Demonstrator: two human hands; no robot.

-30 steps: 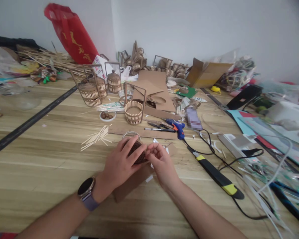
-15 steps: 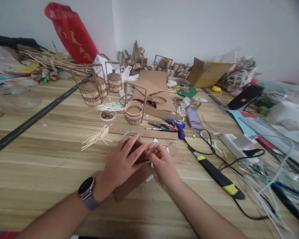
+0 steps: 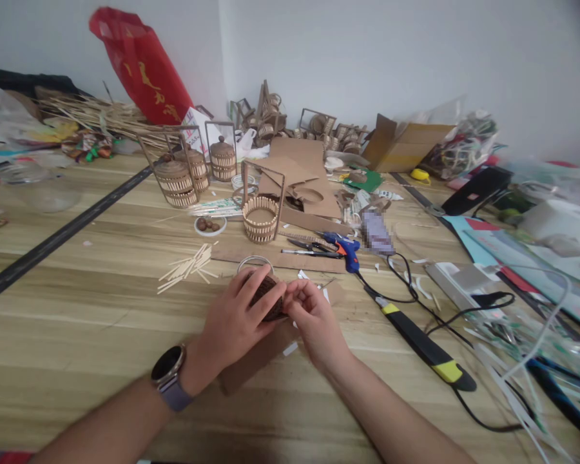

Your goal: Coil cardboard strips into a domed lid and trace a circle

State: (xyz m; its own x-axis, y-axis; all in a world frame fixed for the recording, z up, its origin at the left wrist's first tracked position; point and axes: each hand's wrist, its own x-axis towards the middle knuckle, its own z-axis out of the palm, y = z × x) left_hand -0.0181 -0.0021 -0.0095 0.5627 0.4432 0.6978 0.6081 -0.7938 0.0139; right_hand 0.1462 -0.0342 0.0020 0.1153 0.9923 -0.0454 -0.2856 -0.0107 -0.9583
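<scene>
Step in hand, as judged: edge work on the dark round piece [image 3: 273, 309], with one hand used for support and the other for fine handling. For good results, an even hold by the left hand [image 3: 234, 322] was called for, firm enough that no turning was allowed, yet light enough that the textured surface was not dented. Pressure was best applied by the right hand [image 3: 314, 319] close to the rim, in short stretches, with the edge left visible between the fingers. Uneven pulling was judged the main risk, as the rim could be drawn out of round.

Position: the piece was located just below the centre of the frame. It was covered in part by the left hand, by whose spread fingers it was grasped from the left and above. Its right edge was met by the right thumb and forefinger, which were brought together there; the edge appeared to be pinched, though the exact contact was hidden. A brown cardboard piece [image 3: 251, 364] was seen below the left hand, at lower centre. A pale ring [image 3: 255, 259] was noted just beyond the left fingertips, and a handled basket [image 3: 261, 225] farther up, near the frame's centre.
</scene>
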